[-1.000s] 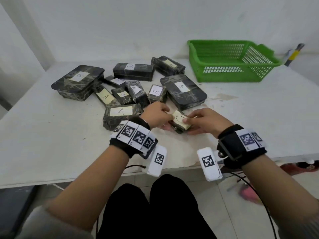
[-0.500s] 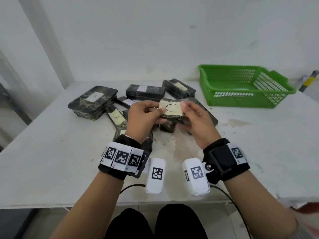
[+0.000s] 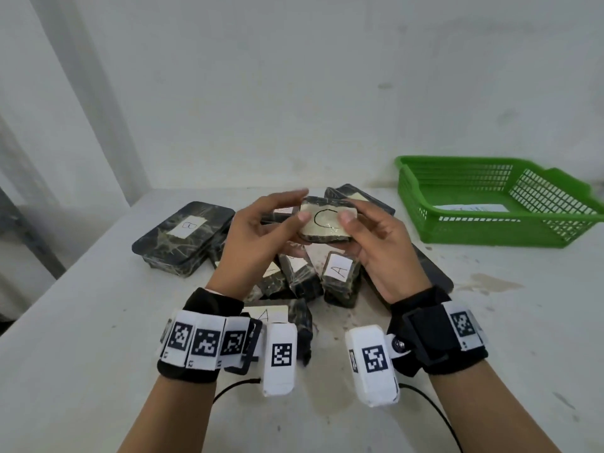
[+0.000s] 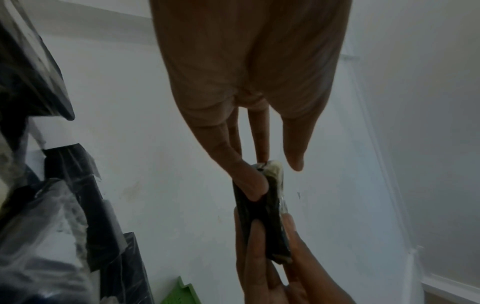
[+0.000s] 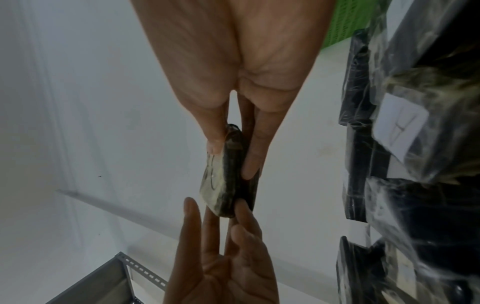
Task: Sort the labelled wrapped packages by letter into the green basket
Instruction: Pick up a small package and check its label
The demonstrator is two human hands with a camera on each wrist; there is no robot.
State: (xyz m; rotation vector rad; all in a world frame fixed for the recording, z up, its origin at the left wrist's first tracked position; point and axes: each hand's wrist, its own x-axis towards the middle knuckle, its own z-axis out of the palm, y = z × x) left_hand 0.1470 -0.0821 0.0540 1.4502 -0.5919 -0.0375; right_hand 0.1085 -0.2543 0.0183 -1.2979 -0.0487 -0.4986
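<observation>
A small dark wrapped package with a cream label marked C [image 3: 325, 222] is held in the air above the pile. My left hand [image 3: 299, 207] holds its left end, thumb by the label and fingers behind. My right hand [image 3: 351, 223] pinches its right end, thumb on the label. In the left wrist view the package [image 4: 262, 218] shows edge-on between the left hand [image 4: 272, 172] and the right hand's fingers [image 4: 270, 257]. The right wrist view shows the package [image 5: 226, 191] pinched by the right hand [image 5: 232, 158]. The green basket [image 3: 490, 223] stands at the back right.
Under the hands lies a pile of several dark wrapped packages: a large one marked B [image 3: 186, 237], one marked A [image 3: 340, 276], another A [image 3: 271, 313] by my left wrist. A white sheet [image 3: 474, 208] lies in the basket. The wall is close behind.
The C package has gone from lying on the table at the pile's near edge to being held up above the pile in both hands, label facing me.
</observation>
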